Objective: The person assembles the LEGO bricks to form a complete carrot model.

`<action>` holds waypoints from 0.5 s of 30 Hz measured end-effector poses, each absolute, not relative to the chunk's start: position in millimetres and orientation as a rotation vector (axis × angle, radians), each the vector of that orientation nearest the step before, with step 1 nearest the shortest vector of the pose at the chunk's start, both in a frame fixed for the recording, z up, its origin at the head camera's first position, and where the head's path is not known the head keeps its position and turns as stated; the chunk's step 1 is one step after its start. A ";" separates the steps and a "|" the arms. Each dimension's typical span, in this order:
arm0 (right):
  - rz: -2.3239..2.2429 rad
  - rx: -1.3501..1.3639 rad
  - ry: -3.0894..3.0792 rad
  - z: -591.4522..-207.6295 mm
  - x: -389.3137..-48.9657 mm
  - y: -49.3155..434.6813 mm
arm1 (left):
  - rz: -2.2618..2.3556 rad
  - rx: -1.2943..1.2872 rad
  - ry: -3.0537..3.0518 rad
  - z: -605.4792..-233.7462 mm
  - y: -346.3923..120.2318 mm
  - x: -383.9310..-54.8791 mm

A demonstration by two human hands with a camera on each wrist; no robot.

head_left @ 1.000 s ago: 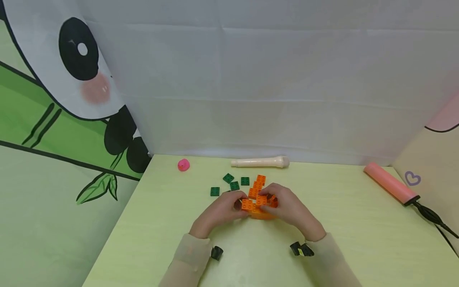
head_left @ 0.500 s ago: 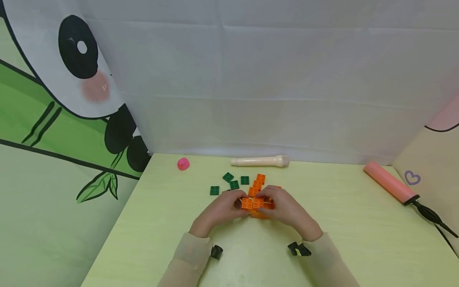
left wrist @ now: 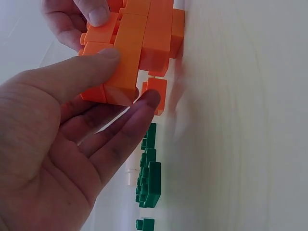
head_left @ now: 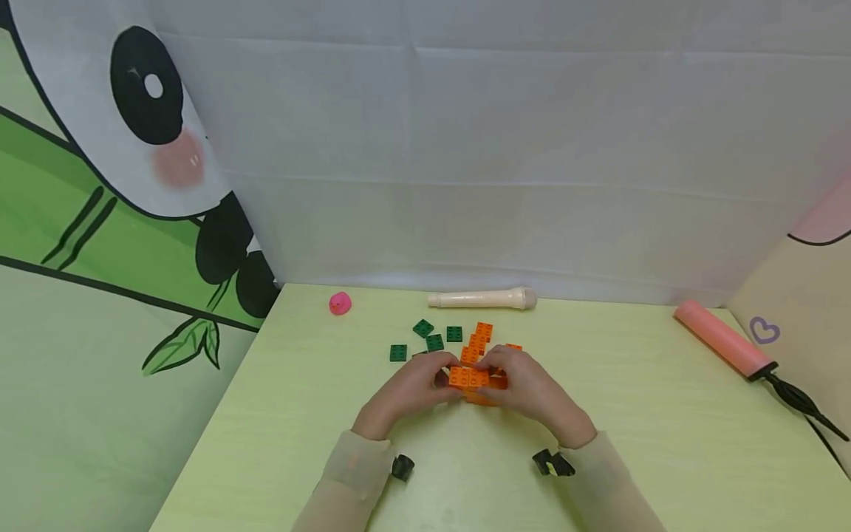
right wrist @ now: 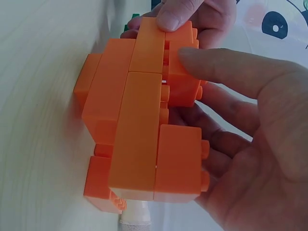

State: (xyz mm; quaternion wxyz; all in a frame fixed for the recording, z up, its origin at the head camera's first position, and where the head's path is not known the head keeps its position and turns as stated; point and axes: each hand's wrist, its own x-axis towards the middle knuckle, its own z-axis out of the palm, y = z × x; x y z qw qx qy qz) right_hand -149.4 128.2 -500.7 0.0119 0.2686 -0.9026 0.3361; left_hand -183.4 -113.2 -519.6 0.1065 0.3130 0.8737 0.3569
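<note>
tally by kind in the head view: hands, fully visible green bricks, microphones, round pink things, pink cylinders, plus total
Left hand and right hand: 2
Fully visible green bricks: 4
Microphone: 1
Round pink thing: 1
Pink cylinder: 1
Total: 9

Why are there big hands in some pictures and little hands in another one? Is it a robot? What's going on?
No robot here, just a person's two bare hands. The wide picture comes from a camera on the person's head, looking forward and down. The other two come from cameras on the wrists, so each hand looks huge because it is so close.

The left hand and right hand both hold one orange toy-brick build, with thumbs pressing against it.

On the pale table, more orange bricks lie just behind the hands, with green bricks beside them. Farther back are a small pink object and a cream microphone. Off to the right is a pink tube with a black end.
</note>
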 end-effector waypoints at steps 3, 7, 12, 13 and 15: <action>1.020 0.809 -2.834 -499.3 -148.0 127.2 | 1.075 0.915 2.550 -520.7 -112.8 -183.8; 0.991 0.780 -2.855 -498.5 -146.3 123.9 | 1.080 0.912 2.539 -522.3 -112.7 -183.9; 0.973 0.747 -2.859 -498.0 -145.4 121.2 | 1.070 0.905 2.545 -521.9 -111.5 -184.0; 0.971 0.741 -2.858 -497.9 -145.3 120.9 | 1.071 0.903 2.544 -521.6 -111.2 -183.9; 0.974 0.727 -2.858 -497.8 -145.2 120.2 | 1.072 0.901 2.541 -520.8 -110.7 -183.7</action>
